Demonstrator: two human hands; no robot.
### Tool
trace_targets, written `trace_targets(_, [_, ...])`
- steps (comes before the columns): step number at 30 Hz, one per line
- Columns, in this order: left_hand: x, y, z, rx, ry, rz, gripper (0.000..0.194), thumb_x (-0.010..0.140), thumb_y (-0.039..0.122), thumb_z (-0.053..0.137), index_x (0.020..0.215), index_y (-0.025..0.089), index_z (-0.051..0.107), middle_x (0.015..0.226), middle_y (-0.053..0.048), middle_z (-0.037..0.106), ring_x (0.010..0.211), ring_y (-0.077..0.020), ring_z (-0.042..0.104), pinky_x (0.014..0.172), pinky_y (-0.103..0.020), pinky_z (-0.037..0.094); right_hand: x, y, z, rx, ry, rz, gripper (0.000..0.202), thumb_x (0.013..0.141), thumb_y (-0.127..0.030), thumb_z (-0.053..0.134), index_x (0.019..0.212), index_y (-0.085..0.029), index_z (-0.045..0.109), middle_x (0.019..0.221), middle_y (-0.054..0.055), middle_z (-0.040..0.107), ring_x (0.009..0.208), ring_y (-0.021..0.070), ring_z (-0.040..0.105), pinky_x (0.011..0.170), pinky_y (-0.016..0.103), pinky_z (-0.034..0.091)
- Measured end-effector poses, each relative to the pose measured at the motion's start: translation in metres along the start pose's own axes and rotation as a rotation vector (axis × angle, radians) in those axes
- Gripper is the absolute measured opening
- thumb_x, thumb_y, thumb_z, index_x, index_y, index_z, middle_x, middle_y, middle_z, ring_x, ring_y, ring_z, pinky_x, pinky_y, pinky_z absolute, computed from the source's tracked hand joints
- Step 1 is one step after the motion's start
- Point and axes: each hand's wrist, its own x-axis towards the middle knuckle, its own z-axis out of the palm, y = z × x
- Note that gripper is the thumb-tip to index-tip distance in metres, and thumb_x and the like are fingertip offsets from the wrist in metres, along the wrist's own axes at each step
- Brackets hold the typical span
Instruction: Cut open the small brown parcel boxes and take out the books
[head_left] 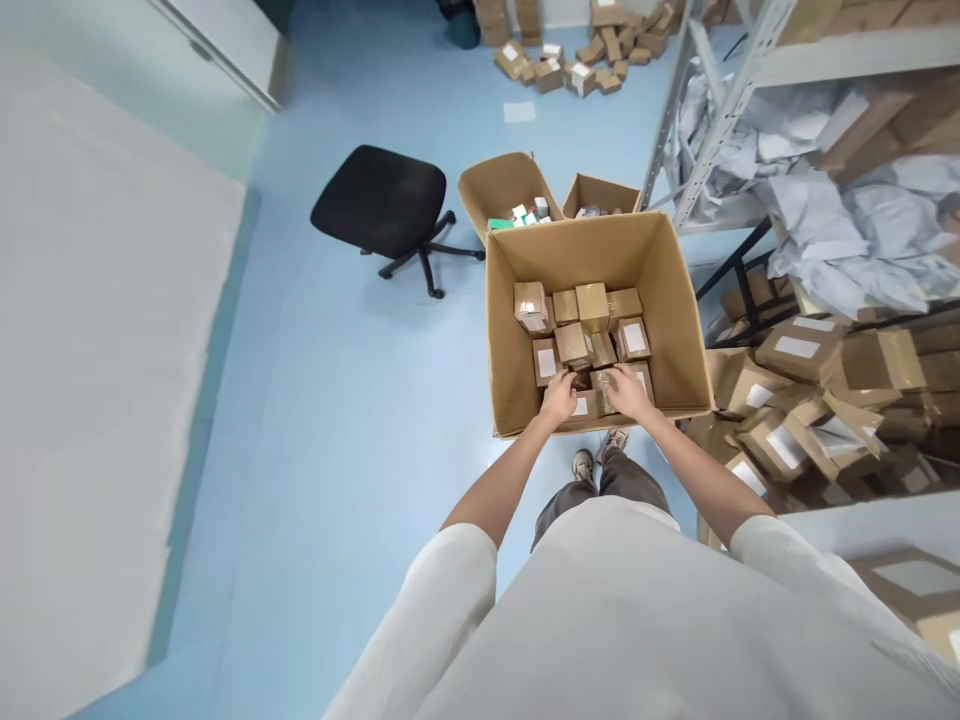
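Note:
A large open carton (pixel 600 248) stands in front of me with several small brown boxes inside. My left hand (pixel 559 397) reaches over its near edge, fingers bent at a labelled box (pixel 581 405) near the front; whether it grips that box is unclear. My right hand (pixel 627 392) is beside a taped box (pixel 603 392), its fingertips at the box's right side and its fingers partly spread. A small box (pixel 574 345) sits higher, just beyond my hands. Another labelled box (pixel 634 338) lies farther right.
Two more open cartons (pixel 502 185) (pixel 604 192) stand behind the large one. A black chair (pixel 382 200) is at the left. Metal shelving (pixel 720 130) with grey bags and piled boxes (pixel 795 350) lie right; more boxes (pixel 581 75) lie at the back.

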Motion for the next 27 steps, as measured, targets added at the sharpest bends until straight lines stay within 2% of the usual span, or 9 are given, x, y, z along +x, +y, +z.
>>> trace_targets(7, [0.05, -0.039, 0.028, -0.032, -0.04, -0.192, 0.056, 0.097, 0.016, 0.058, 0.152, 0.02, 0.065, 0.171, -0.015, 0.05, 0.159, -0.0328, 0.048, 0.134, -0.05, 0.039, 0.074, 0.034, 0.044, -0.021, -0.204, -0.021, 0.044, 0.1, -0.023, 0.06, 0.143, -0.021, 0.071, 0.16, 0.015, 0.058, 0.142, 0.0331, 0.059, 0.124, 0.052, 0.047])
trace_targets(12, [0.089, -0.069, 0.06, -0.035, -0.096, -0.244, 0.055, 0.098, 0.017, 0.058, 0.153, 0.019, 0.064, 0.171, -0.017, 0.049, 0.16, -0.0353, 0.047, 0.134, -0.053, 0.039, 0.112, 0.058, 0.08, -0.03, -0.296, -0.025, 0.045, 0.099, -0.02, 0.06, 0.143, -0.02, 0.071, 0.159, 0.017, 0.058, 0.146, 0.0323, 0.056, 0.126, 0.052, 0.046])
trace_targets(16, [0.127, -0.104, 0.086, -0.047, -0.112, -0.27, 0.056, 0.097, 0.016, 0.058, 0.153, 0.017, 0.063, 0.17, -0.019, 0.05, 0.16, -0.0354, 0.046, 0.133, -0.053, 0.04, 0.138, 0.075, 0.117, -0.053, -0.341, -0.001, 0.047, 0.099, -0.019, 0.061, 0.146, -0.02, 0.069, 0.164, 0.017, 0.054, 0.149, 0.0334, 0.054, 0.126, 0.052, 0.046])
trace_targets(19, [0.157, -0.136, 0.105, -0.083, -0.089, -0.275, 0.056, 0.096, 0.016, 0.058, 0.152, 0.014, 0.063, 0.168, -0.021, 0.052, 0.159, -0.0346, 0.047, 0.134, -0.05, 0.039, 0.159, 0.089, 0.15, -0.068, -0.362, 0.001, 0.05, 0.098, -0.017, 0.06, 0.148, -0.02, 0.067, 0.165, 0.017, 0.054, 0.149, 0.0337, 0.055, 0.125, 0.052, 0.047])
trace_targets(23, [0.192, -0.178, 0.13, -0.17, -0.031, -0.329, 0.057, 0.091, 0.016, 0.062, 0.148, 0.018, 0.064, 0.163, -0.018, 0.056, 0.155, -0.0334, 0.051, 0.134, -0.049, 0.039, 0.19, 0.104, 0.192, -0.037, -0.364, 0.007, 0.057, 0.096, -0.016, 0.06, 0.152, -0.019, 0.063, 0.165, 0.017, 0.054, 0.152, 0.0319, 0.053, 0.127, 0.051, 0.045])
trace_targets(27, [0.219, -0.206, 0.155, -0.249, 0.045, -0.393, 0.057, 0.087, 0.016, 0.066, 0.144, 0.019, 0.065, 0.16, -0.019, 0.058, 0.151, -0.0352, 0.055, 0.131, -0.051, 0.041, 0.215, 0.116, 0.222, -0.012, -0.361, 0.039, 0.062, 0.096, -0.02, 0.062, 0.158, -0.018, 0.059, 0.175, 0.018, 0.042, 0.155, 0.0353, 0.051, 0.132, 0.052, 0.041])
